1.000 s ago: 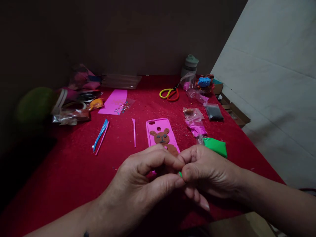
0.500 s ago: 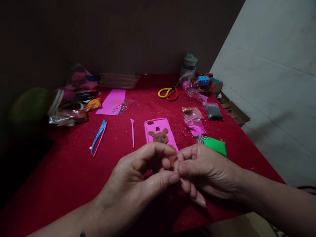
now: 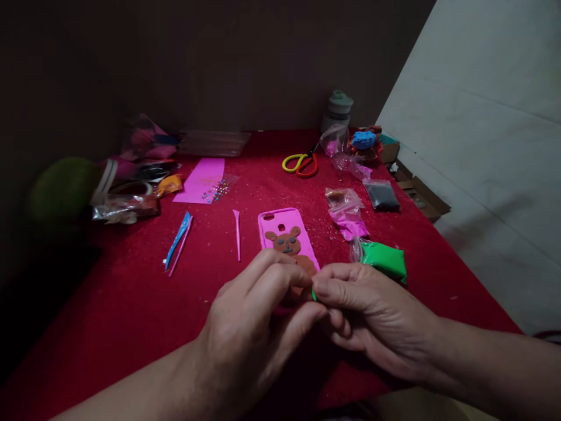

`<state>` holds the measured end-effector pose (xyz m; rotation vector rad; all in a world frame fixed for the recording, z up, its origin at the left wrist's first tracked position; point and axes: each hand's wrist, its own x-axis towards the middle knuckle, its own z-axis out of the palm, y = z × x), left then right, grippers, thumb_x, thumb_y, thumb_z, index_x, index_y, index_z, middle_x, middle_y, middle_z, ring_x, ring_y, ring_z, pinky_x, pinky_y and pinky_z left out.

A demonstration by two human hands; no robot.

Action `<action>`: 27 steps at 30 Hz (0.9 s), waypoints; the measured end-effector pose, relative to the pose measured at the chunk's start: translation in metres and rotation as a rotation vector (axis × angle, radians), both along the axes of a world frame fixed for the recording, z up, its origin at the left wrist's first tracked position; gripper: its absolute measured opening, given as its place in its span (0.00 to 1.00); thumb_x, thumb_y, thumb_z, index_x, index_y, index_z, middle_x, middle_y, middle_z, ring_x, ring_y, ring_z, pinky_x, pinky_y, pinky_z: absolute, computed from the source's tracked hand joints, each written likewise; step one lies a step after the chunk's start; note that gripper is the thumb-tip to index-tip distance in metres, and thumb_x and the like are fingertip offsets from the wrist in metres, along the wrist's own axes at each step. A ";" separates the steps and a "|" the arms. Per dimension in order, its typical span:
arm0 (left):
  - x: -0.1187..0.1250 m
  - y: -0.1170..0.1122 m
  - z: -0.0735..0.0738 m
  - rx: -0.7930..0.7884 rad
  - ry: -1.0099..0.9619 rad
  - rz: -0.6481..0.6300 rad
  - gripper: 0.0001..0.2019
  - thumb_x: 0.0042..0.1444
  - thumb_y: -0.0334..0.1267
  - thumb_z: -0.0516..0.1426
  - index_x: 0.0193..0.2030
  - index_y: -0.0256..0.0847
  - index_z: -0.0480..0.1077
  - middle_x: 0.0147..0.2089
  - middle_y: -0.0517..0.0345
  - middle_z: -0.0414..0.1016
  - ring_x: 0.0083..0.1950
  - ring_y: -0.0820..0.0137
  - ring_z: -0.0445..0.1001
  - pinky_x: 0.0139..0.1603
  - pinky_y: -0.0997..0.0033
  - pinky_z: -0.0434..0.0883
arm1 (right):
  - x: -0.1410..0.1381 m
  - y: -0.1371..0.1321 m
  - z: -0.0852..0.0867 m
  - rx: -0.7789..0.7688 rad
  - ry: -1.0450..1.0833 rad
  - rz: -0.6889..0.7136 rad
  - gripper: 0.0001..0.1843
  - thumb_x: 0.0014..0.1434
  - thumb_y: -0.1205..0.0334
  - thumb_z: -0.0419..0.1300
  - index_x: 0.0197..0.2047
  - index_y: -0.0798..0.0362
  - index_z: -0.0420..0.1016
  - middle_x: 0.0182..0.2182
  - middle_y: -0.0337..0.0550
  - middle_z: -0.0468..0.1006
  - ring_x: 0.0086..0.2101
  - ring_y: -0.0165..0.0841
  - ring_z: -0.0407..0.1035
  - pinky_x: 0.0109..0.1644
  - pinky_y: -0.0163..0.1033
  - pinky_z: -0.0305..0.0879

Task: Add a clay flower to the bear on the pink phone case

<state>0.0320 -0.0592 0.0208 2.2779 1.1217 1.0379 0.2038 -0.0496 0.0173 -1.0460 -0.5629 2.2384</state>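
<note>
A small piece of green clay (image 3: 314, 294) shows between my fingertips, mostly covered by them. My right hand (image 3: 368, 310) pinches it between thumb and index finger. Curled in from the other side, my left hand (image 3: 258, 316) has its index fingertip against the piece and its thumb just below. Beyond my fingers lies a pink phone case (image 3: 307, 237) with a brown clay bear (image 3: 286, 242) on it, its ears, eyes and mouth visible. My hands hide the lower part of the case. A packet of green clay (image 3: 383, 261) rests right of my right hand.
On the red tabletop (image 3: 109, 316) lie blue and pink modelling tools (image 3: 177, 242), another pink tool (image 3: 237, 234), scissors (image 3: 300, 164), pink paper (image 3: 201, 178) and loose rhinestones (image 3: 217, 190). Clay packets (image 3: 346, 216) line the right side. A bottle (image 3: 337, 111) stands at the back.
My left hand has turned over more, its back now facing up and its fingers closer to my right hand. More of the green clay shows. The view has shifted slightly.
</note>
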 end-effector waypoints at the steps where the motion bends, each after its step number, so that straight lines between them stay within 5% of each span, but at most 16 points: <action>1: 0.000 0.000 0.001 0.014 0.016 0.006 0.06 0.57 0.28 0.60 0.38 0.39 0.66 0.36 0.60 0.70 0.36 0.76 0.72 0.37 0.80 0.70 | 0.000 0.000 0.000 0.001 -0.010 -0.001 0.20 0.41 0.55 0.76 0.25 0.57 0.70 0.14 0.32 0.67 0.15 0.19 0.54 0.17 0.24 0.48; 16: -0.003 0.001 0.001 0.039 0.011 -0.016 0.10 0.56 0.21 0.58 0.42 0.37 0.70 0.38 0.60 0.73 0.39 0.80 0.74 0.41 0.87 0.70 | 0.003 0.000 -0.003 0.061 0.052 0.006 0.14 0.52 0.58 0.70 0.26 0.58 0.73 0.16 0.36 0.69 0.15 0.20 0.56 0.16 0.25 0.50; 27: -0.001 0.003 0.006 0.077 0.036 0.013 0.07 0.57 0.23 0.57 0.38 0.38 0.73 0.36 0.59 0.75 0.35 0.79 0.75 0.35 0.86 0.71 | 0.003 0.000 -0.003 0.075 0.053 0.010 0.17 0.51 0.56 0.69 0.23 0.58 0.70 0.17 0.36 0.70 0.15 0.20 0.57 0.16 0.25 0.51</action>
